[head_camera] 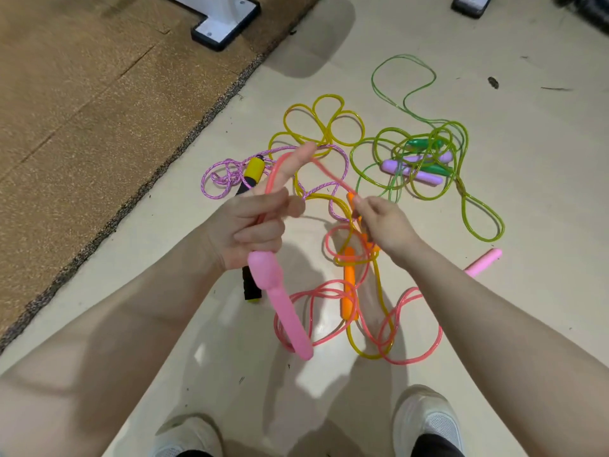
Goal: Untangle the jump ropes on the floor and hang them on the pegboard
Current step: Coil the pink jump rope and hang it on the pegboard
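freeing the pink rope from a light, springy tangle

left hand grips the pink rope above its dangling pink handle, centre frame; right hand pinches the cord. thin, slick plastic likely slips, so hold near the handles; other ropes lie upper right

Tangled on the pale floor: pink rope part-lifted, pink handle dangling, among yellow rope, green rope, seemingly knotted purple cord

No legible txt anywhere.
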Action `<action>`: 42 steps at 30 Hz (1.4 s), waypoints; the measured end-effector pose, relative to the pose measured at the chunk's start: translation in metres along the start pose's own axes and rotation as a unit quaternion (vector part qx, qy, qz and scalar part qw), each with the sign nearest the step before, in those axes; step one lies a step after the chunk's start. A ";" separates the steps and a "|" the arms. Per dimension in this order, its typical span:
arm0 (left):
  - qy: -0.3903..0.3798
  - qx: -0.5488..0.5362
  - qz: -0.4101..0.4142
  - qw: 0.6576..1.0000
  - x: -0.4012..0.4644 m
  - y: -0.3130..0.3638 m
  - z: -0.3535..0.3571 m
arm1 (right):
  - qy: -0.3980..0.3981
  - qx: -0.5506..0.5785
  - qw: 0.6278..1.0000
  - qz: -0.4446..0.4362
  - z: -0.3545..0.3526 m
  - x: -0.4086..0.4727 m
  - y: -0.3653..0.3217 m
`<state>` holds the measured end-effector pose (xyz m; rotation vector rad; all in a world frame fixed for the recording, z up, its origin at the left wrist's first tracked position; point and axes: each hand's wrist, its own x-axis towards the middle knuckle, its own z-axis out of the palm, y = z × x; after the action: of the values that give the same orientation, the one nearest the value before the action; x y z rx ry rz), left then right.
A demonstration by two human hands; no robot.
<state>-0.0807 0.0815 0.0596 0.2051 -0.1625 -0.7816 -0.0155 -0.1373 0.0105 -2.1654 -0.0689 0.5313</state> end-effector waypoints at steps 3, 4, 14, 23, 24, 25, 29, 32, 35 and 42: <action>0.009 0.001 0.030 1.000 -0.002 0.005 0.000 | -0.116 -0.099 0.988 0.016 -0.001 -0.011 0.007; 0.031 0.019 0.042 0.998 -0.003 0.004 -0.001 | -0.160 -0.069 0.984 0.025 -0.001 -0.017 0.003; 0.399 0.264 0.121 0.870 -0.008 -0.011 -0.025 | -0.490 -0.332 0.799 -0.105 0.054 -0.065 -0.044; 0.416 0.408 -0.066 0.810 -0.015 -0.009 -0.025 | -0.343 -0.257 0.889 -0.162 -0.035 -0.024 -0.080; 0.401 0.412 -0.076 0.814 -0.013 -0.009 -0.023 | -0.278 -0.235 0.913 -0.183 -0.039 -0.021 -0.078; 0.381 0.427 -0.086 0.816 -0.010 -0.009 -0.020 | -0.210 -0.222 0.927 -0.218 -0.039 -0.019 -0.076; 0.267 0.510 -0.132 0.807 0.006 -0.013 -0.006 | -0.050 -0.143 0.948 -0.281 -0.033 -0.019 -0.072; 0.232 0.508 -0.110 0.822 0.013 -0.023 0.002 | -0.022 -0.079 0.957 -0.279 -0.035 -0.017 -0.078; 0.211 0.351 -0.050 0.911 0.019 -0.030 0.007 | 0.003 -0.010 0.975 -0.221 -0.030 -0.014 -0.078; -0.035 0.012 -0.108 0.994 0.013 -0.004 0.009 | -0.189 0.232 0.954 0.002 -0.005 -0.020 -0.036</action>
<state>-0.0763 0.0689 0.0685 0.2213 -0.2181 -1.0022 -0.0267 -0.1238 0.0479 -1.5870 -0.1339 0.8655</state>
